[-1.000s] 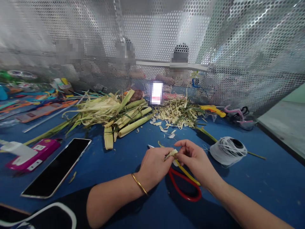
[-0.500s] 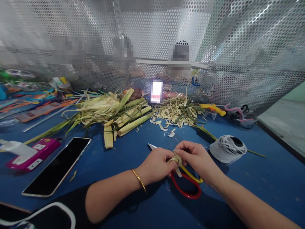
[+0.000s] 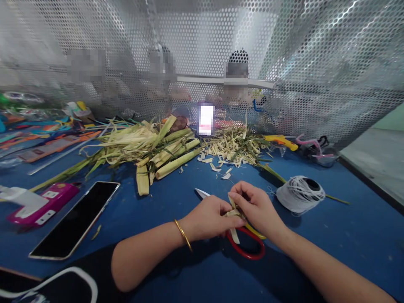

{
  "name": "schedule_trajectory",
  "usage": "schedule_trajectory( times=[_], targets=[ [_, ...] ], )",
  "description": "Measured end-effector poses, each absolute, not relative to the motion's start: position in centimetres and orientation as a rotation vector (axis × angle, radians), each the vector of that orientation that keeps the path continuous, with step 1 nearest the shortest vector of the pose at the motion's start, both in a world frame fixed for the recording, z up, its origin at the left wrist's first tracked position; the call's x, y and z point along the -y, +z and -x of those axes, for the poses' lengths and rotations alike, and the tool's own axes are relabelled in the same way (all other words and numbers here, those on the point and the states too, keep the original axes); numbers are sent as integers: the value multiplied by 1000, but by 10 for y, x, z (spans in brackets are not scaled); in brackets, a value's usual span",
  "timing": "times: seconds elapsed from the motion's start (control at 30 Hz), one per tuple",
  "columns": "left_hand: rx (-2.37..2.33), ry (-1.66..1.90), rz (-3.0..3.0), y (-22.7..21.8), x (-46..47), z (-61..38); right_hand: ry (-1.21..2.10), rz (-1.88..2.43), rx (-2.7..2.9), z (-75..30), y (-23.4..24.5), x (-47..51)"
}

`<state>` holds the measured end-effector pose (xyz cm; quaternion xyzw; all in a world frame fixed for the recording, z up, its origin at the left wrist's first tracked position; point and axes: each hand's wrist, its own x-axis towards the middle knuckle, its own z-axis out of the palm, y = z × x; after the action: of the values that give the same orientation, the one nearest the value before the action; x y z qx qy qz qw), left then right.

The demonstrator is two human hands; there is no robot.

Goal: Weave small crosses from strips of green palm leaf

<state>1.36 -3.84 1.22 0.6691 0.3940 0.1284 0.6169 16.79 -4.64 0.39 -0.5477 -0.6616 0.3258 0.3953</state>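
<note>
My left hand (image 3: 208,218) and my right hand (image 3: 256,207) meet over the blue table (image 3: 164,202), both pinching a small folded piece of pale leaf strip (image 3: 234,213). One end of the strip hangs down below my fingers. Under my hands lie scissors (image 3: 244,246) with red and yellow handle loops; the blade tip pokes out to the left of my left hand. A gold bangle sits on my left wrist.
A spool of white thread (image 3: 300,193) stands to the right. A pile of pale green stalks and leaves (image 3: 151,147) and leaf scraps (image 3: 235,147) lies behind. A black phone (image 3: 75,219) and a pink case (image 3: 44,204) lie left. Perforated metal screen (image 3: 315,63) with people behind it.
Both hands have shifted slightly toward me while working the leaf strip; the fold has tightened and a loose end now hangs lower over the scissors.
</note>
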Motion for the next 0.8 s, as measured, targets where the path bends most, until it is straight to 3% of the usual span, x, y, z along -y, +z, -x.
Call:
schedule_trajectory(
  times=[0.1, 0.27, 0.57, 0.8],
  targets=[
    [-957, 244, -1729, 11, 42, -16, 888, 1380, 1667, -164, 4, 49],
    [-916, 249, -1913, 14, 45, -18, 690, 1386, 1648, -161, 4, 55],
    [-904, 434, -1348, 17, 35, -14, 877, 1452, 1776, -185, 9, 38],
    [-796, 419, -1246, 18, 34, -11, 519, 1525, 1775, -188, 7, 36]
  ],
)
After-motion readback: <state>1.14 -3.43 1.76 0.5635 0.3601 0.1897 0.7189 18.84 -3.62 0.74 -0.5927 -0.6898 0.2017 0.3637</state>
